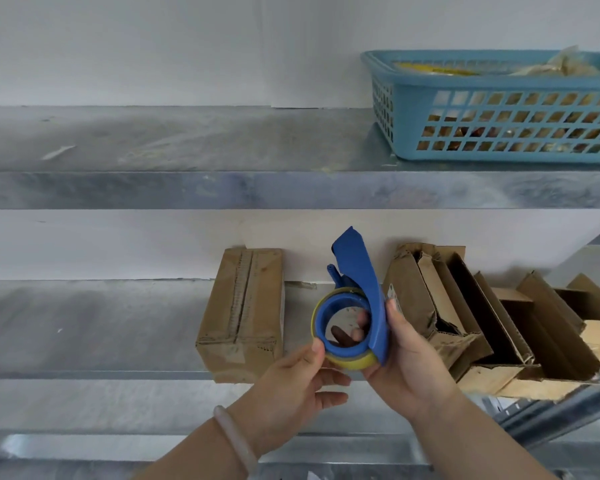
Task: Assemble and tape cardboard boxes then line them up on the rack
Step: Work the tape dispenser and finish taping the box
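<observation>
a basket (499,109) sits on the upper shelf (187,188); below, a taped box (241,317) lies left of flattened cartons (499,323).

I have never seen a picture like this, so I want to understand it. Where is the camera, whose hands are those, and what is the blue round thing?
There is no machine here, just a person. The camera sits on their head and looks forward and down, so you see their own two hands. The left hand, with a pale bracelet on its wrist, and the right hand both hold a blue tape dispenser with a yellowish roll of tape on it. Behind them is a metal rack. On that shelf lies one taped cardboard box, and to its right some open cardboard boxes. On the shelf above stands a blue basket; I cannot make out what is inside.
</observation>
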`<move>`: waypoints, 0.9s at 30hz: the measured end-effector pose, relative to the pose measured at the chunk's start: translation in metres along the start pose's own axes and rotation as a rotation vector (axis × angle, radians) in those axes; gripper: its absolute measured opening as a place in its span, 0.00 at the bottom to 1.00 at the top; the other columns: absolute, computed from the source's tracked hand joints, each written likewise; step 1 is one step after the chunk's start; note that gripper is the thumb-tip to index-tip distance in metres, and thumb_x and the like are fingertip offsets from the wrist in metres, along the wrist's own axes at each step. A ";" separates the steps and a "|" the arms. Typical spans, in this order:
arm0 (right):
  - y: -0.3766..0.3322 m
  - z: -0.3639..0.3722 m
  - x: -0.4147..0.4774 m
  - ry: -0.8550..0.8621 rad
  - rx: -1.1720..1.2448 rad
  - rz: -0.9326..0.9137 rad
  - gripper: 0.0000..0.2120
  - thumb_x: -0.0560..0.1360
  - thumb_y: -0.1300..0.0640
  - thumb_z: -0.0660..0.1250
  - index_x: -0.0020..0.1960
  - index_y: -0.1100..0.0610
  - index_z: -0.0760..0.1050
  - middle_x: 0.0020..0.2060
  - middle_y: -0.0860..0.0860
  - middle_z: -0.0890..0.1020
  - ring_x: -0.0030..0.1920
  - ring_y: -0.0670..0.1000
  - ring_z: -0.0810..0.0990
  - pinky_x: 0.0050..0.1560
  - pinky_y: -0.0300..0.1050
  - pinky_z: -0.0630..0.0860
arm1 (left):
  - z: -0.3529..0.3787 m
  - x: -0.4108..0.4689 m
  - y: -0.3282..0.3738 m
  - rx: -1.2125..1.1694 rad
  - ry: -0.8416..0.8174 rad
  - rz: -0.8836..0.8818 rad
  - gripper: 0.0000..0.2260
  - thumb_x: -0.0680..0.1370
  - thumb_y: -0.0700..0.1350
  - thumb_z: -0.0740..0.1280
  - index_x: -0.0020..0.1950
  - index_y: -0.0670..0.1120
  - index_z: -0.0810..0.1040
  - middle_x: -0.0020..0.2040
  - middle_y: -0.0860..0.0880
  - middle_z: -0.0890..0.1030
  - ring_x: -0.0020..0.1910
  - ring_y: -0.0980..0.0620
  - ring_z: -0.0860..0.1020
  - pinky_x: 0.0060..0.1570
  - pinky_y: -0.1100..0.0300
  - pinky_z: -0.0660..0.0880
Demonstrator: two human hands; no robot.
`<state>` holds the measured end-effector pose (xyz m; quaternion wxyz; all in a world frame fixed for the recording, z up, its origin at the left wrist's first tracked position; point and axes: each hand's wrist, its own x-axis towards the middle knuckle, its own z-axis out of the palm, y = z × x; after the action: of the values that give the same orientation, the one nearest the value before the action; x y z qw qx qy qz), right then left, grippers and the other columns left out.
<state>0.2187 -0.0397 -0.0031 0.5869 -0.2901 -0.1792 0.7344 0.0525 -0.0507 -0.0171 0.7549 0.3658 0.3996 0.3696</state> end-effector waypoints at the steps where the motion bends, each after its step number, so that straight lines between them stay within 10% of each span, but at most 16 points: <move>1: -0.002 0.001 0.000 -0.006 -0.008 -0.013 0.18 0.69 0.49 0.69 0.54 0.59 0.82 0.36 0.55 0.81 0.34 0.51 0.81 0.40 0.51 0.82 | -0.001 -0.001 0.000 0.028 0.000 -0.012 0.23 0.73 0.55 0.63 0.59 0.39 0.77 0.50 0.41 0.79 0.46 0.47 0.79 0.50 0.51 0.78; 6: -0.019 0.001 -0.009 -0.096 -0.201 -0.059 0.23 0.75 0.56 0.66 0.69 0.54 0.72 0.40 0.56 0.81 0.29 0.51 0.77 0.29 0.46 0.77 | -0.008 -0.004 0.011 0.253 0.083 0.073 0.24 0.70 0.56 0.68 0.62 0.46 0.77 0.55 0.44 0.83 0.54 0.46 0.81 0.55 0.52 0.78; 11: -0.029 0.006 -0.017 -0.241 -0.621 -0.069 0.19 0.69 0.59 0.72 0.60 0.49 0.78 0.58 0.55 0.81 0.45 0.55 0.85 0.41 0.44 0.81 | -0.021 0.000 0.048 -0.042 0.158 0.072 0.17 0.79 0.53 0.62 0.58 0.44 0.82 0.56 0.42 0.83 0.54 0.44 0.82 0.47 0.52 0.80; 21: -0.043 0.019 -0.018 -0.332 -0.913 -0.077 0.19 0.64 0.53 0.77 0.54 0.45 0.81 0.55 0.48 0.83 0.50 0.52 0.84 0.44 0.41 0.80 | -0.033 -0.005 0.071 0.107 0.128 -0.034 0.10 0.79 0.47 0.66 0.47 0.47 0.86 0.53 0.39 0.83 0.51 0.43 0.83 0.45 0.51 0.80; 27: -0.046 0.022 -0.017 -0.340 -0.991 -0.078 0.19 0.62 0.52 0.77 0.52 0.43 0.82 0.51 0.46 0.84 0.48 0.48 0.85 0.42 0.39 0.80 | -0.034 -0.005 0.080 0.117 0.100 -0.021 0.19 0.69 0.60 0.70 0.51 0.47 0.85 0.53 0.41 0.84 0.50 0.44 0.83 0.44 0.52 0.80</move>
<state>0.2426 -0.0433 0.0453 0.3687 -0.4027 -0.6083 0.5761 -0.0001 -0.0095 0.0381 0.7151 0.3860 0.4617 0.3555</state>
